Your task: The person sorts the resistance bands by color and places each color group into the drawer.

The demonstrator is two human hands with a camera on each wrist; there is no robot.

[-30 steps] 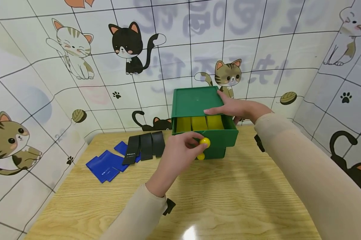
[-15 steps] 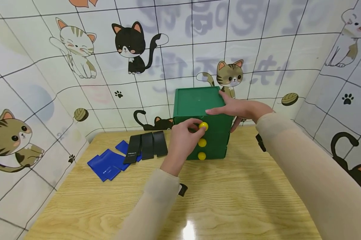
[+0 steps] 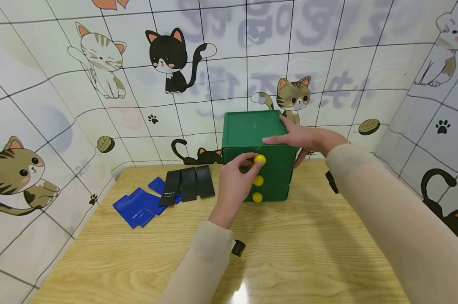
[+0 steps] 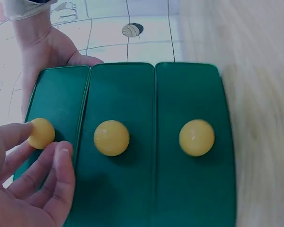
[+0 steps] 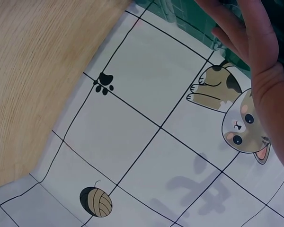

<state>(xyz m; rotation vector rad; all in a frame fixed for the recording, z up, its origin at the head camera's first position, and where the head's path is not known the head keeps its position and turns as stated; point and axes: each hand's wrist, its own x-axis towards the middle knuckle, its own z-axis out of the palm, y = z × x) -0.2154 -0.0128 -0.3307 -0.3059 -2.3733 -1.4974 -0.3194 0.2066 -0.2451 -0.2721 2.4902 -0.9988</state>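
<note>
Top drawer [image 3: 280,156] has slid in; your left hand [image 3: 236,179] pinches its yellow knob [image 3: 260,159], your right hand [image 3: 301,137] spreads against the green cabinet [image 3: 252,128]; withdrawing mid-pinch could reopen it.

Black strips [image 3: 189,185] left of the left grip [image 3: 235,181], blue sheets [image 3: 138,207] farther left, wooden worktop [image 3: 290,253] below, cat-print wall [image 3: 229,59] behind

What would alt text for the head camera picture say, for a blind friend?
A person's left hand pinches the top yellow knob of a closed green three-drawer box, while the right hand rests on its top and right side. To the left, flat blue strips and black strips, perhaps exercise bands, lie on a wood-grain table before a cat-patterned wall.
</note>
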